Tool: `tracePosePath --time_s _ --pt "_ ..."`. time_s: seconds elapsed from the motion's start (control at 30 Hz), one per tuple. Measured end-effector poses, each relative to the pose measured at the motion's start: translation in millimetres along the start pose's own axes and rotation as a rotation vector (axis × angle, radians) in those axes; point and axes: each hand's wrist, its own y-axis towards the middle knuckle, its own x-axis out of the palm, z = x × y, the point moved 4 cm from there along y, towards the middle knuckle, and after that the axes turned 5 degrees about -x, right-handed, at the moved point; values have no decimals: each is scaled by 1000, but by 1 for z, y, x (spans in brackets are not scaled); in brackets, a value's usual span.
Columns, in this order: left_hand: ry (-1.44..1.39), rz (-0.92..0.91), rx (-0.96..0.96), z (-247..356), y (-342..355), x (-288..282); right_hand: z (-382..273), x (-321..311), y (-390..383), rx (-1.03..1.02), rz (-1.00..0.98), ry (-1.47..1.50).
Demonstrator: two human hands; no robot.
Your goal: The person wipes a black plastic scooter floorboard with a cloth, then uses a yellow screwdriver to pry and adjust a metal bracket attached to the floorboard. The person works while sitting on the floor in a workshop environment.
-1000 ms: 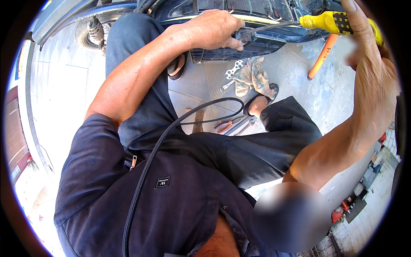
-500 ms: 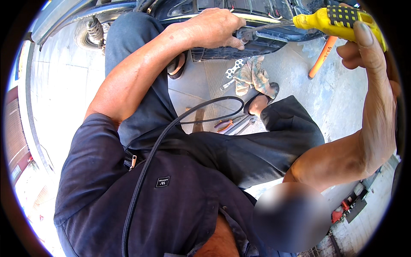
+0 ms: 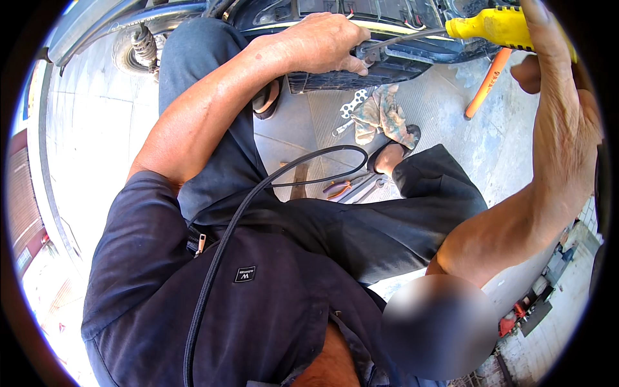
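My right hand (image 3: 558, 84) holds a yellow screwdriver (image 3: 487, 29) with black grip patches, its thumb laid along the handle. The metal shaft (image 3: 406, 39) runs left to a small dark fitting (image 3: 371, 55) on the edge of a black plastic body part (image 3: 361, 79). My left hand (image 3: 325, 45) is closed at that fitting, thumb and fingers on either side of it; the exact grip and the screwdriver's tip are partly hidden.
A coil-spring shock absorber (image 3: 143, 46) and wheel stand at the left. An orange bar (image 3: 488, 84) leans at the right. On the floor lie a rag (image 3: 380, 115), a flat multi-hole wrench (image 3: 353, 103), and pliers (image 3: 340, 188). A black cable (image 3: 238, 226) loops across my front.
My right hand has shifted upward with the screwdriver, its thumb moving higher and the handle swinging slightly up. My left hand has stayed in place.
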Motion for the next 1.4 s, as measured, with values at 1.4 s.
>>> tracePosePath --time_s 1.4 --pt "23 27 33 -1 -1 2 -39 -6 -11 0 15 31"
